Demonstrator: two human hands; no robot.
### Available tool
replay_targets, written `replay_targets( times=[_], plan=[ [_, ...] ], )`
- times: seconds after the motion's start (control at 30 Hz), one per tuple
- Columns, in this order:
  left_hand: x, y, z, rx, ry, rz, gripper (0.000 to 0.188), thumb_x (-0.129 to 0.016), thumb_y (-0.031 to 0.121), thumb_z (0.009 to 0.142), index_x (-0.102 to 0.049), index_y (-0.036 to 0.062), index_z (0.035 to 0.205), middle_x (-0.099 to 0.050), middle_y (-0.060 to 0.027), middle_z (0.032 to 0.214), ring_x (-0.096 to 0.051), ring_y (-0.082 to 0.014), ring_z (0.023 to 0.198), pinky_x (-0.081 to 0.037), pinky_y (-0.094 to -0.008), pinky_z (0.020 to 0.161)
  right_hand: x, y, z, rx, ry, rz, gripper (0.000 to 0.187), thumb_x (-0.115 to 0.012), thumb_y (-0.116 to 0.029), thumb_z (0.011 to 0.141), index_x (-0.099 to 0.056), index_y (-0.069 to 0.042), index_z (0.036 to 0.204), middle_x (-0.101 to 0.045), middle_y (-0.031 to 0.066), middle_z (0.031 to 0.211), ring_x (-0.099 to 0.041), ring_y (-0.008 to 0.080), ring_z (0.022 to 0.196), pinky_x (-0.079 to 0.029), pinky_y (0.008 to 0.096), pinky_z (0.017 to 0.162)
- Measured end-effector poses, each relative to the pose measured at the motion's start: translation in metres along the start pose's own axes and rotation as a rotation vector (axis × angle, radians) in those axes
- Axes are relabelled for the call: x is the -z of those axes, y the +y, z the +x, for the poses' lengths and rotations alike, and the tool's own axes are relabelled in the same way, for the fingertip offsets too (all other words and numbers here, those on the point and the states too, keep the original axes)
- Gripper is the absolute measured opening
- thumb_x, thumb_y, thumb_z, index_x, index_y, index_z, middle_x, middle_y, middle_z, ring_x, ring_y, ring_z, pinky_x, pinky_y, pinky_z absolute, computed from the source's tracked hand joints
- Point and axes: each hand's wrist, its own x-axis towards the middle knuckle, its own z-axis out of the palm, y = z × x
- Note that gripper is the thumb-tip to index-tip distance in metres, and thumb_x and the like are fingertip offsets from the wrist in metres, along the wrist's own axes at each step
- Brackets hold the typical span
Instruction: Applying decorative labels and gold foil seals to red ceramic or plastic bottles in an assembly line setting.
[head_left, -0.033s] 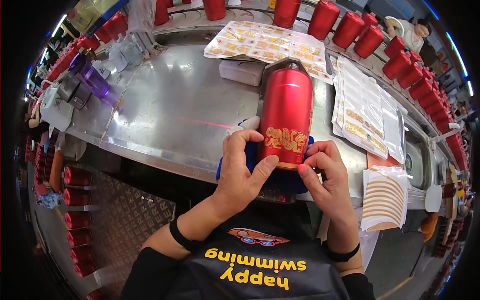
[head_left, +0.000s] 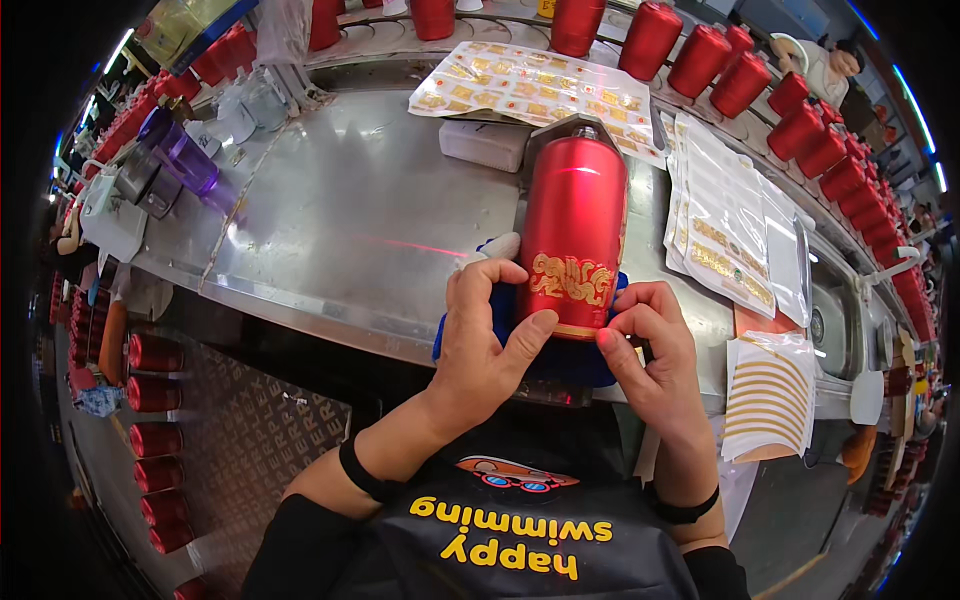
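A shiny red bottle point(head_left: 577, 210) lies tilted in front of me, its neck pointing away and its base toward me. A gold ornamental design point(head_left: 572, 278) and a thin gold band point(head_left: 572, 332) decorate its lower part. My left hand point(head_left: 480, 335) grips the left side, with the thumb at the base edge and a finger curled along the flank. On the lower right, my right hand point(head_left: 655, 345) has its thumb and bent fingers closed against the base edge. Blue cloth point(head_left: 440, 338) shows beneath the bottle. Its underside is hidden.
Gold-printed sticker sheets point(head_left: 535, 88) lie behind the bottle on the metal table point(head_left: 330, 220), with more sheets point(head_left: 725, 225) at right. Gold curved strips point(head_left: 768, 395) sit near the right edge. Red bottles point(head_left: 650, 40) line a belt behind. A purple cup point(head_left: 185, 155) stands left.
The red bottles on the belt at the back have shifted very slightly to the right. My hands and the bottle they hold look unchanged.
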Motion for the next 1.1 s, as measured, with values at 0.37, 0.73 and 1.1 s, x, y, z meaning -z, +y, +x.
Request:
replay_targets(
  times=[0.37,0.73,1.1],
  plan=[
    [0.002,-0.002,0.003,-0.04,-0.002,0.009,0.045,-0.066,0.03,0.091,-0.043,0.0016,0.117,-0.045,-0.0088,0.112,-0.043,-0.0177,0.107,-0.033,-0.0301,0.098,-0.004,0.001,0.002,0.013,0.011,-0.002,0.01,-0.067,-0.006,0.084,-0.06,0.001,0.081,-0.051,0.0121,0.095,-0.054,0.0211,0.084,-0.045,0.0294,0.072],
    [0.001,-0.013,-0.003,-0.009,0.009,-0.182,0.04,-0.064,0.025,0.092,-0.043,0.0024,0.117,-0.046,-0.0127,0.122,-0.044,-0.0188,0.109,-0.032,-0.0316,0.101,-0.005,0.003,0.002,0.014,0.011,-0.01,0.012,-0.068,-0.007,0.084,-0.06,0.001,0.081,-0.051,0.0126,0.096,-0.054,0.0219,0.085,-0.045,0.0294,0.073],
    [0.019,-0.013,0.001,-0.602,-0.002,0.123,0.022,-0.069,0.006,0.081,-0.057,0.0115,0.097,-0.065,-0.0112,0.105,-0.053,-0.0301,0.096,-0.044,-0.0419,0.081,-0.006,0.007,0.005,0.031,-0.009,0.032,0.015,-0.07,-0.011,0.084,-0.06,0.001,0.083,-0.051,0.0115,0.097,-0.053,0.0215,0.088,-0.045,0.0292,0.073]
  ],
)
